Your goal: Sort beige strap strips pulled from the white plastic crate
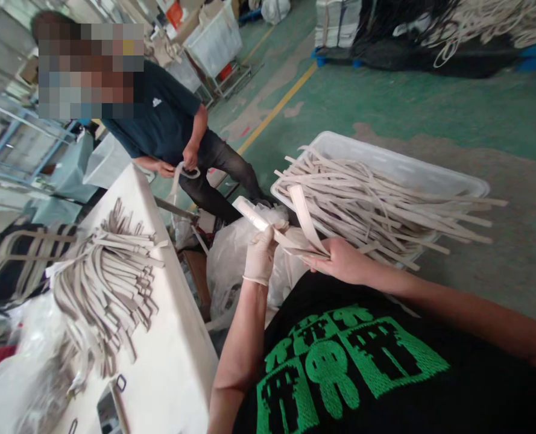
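Note:
My left hand (pixel 261 253), in a white glove, is closed around one end of a pale beige strip (pixel 254 214) that sticks up to the left. My bare right hand (pixel 340 260) is closed on the same bundle of strips, with one strip (pixel 306 220) bending up from it. Both hands meet above my black shirt with green print. Just behind them a clear plastic bin (pixel 412 169) holds several loose beige strips (pixel 376 202).
A white table (pixel 172 355) on the left carries a heap of folded beige strips (pixel 105 277). Another person in a dark shirt (pixel 163 114) stands beyond it, handling a strip. A clear plastic bag (pixel 236 253) lies below my hands. Green floor with a yellow line lies behind.

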A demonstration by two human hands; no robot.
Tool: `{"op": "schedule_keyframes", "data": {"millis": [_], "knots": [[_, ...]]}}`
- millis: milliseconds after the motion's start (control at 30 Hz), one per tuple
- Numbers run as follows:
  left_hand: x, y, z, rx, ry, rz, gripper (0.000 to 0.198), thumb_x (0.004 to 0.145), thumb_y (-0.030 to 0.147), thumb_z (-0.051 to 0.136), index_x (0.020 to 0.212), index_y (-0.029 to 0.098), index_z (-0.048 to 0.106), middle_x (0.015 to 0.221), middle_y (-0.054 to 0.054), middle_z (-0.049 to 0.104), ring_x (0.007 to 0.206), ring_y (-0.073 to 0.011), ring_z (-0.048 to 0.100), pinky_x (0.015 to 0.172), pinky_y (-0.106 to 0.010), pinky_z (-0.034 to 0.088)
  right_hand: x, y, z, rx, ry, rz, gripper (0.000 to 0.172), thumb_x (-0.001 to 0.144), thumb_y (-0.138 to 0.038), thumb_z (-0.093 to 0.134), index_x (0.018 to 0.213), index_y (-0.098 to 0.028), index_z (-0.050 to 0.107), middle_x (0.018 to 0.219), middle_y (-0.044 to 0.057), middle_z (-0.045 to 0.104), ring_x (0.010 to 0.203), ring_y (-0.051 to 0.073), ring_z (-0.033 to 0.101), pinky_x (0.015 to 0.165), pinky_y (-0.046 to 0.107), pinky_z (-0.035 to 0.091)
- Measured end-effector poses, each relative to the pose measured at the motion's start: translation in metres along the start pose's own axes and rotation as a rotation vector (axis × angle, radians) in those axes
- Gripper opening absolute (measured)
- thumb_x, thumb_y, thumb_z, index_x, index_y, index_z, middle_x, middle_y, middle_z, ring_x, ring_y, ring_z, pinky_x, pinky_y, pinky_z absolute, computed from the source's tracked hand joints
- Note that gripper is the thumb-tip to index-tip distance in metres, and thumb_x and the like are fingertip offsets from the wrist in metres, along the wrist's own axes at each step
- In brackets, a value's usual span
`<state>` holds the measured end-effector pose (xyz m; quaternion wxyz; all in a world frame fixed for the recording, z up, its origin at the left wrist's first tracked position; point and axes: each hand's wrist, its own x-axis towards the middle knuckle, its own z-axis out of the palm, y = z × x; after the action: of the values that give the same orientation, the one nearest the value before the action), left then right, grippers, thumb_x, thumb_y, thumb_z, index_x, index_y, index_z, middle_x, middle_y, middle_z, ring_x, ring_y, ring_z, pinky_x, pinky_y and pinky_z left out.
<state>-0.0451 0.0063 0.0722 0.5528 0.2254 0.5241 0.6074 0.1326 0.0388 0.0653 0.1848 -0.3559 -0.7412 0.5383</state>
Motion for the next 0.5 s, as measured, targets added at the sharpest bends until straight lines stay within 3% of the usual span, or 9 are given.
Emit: {"op": "schedule_keyframes", "data": {"millis": [167, 367, 500], "knots": [[0.006, -0.014, 0.019, 0.051, -0.206, -0.099, 0.046, 0.059, 0.057, 0.093, 0.071, 0.015, 0.077, 0.073, -0.006, 0.076, 0.089, -0.0268, 0.075, 0.09, -0.04, 0.058, -0.002, 0.009, -0.003, 0.073, 0.182, 0.04, 0.035, 0.094, -0.042, 0.055, 0.076, -0.017, 0.072, 0.073, 0.007, 0.076, 0.072, 0.023, 0.07, 0.07, 0.03, 0.047], [0.017, -0.023, 0.018, 0.041, -0.098, -0.137, 0.049, 0.062, 0.054, 0.093, 0.089, 0.015, 0.082, 0.087, -0.009, 0.079, 0.089, -0.0238, 0.075, 0.09, -0.036, 0.057, -0.014, 0.018, -0.004, -0.046, 0.046, 0.109, 0.021, 0.088, -0.029, 0.062, 0.078, -0.017, 0.076, 0.075, 0.007, 0.077, 0.07, 0.023, 0.07, 0.065, 0.028, 0.045], [0.014, -0.035, 0.022, 0.055, -0.197, -0.181, 0.045, 0.059, 0.053, 0.094, 0.08, 0.016, 0.079, 0.08, -0.006, 0.078, 0.078, -0.0199, 0.072, 0.09, -0.036, 0.058, -0.01, 0.019, -0.005, -0.06, 0.135, 0.138, 0.024, 0.093, -0.028, 0.061, 0.078, -0.017, 0.075, 0.077, 0.007, 0.077, 0.074, 0.023, 0.071, 0.067, 0.028, 0.045]]}}
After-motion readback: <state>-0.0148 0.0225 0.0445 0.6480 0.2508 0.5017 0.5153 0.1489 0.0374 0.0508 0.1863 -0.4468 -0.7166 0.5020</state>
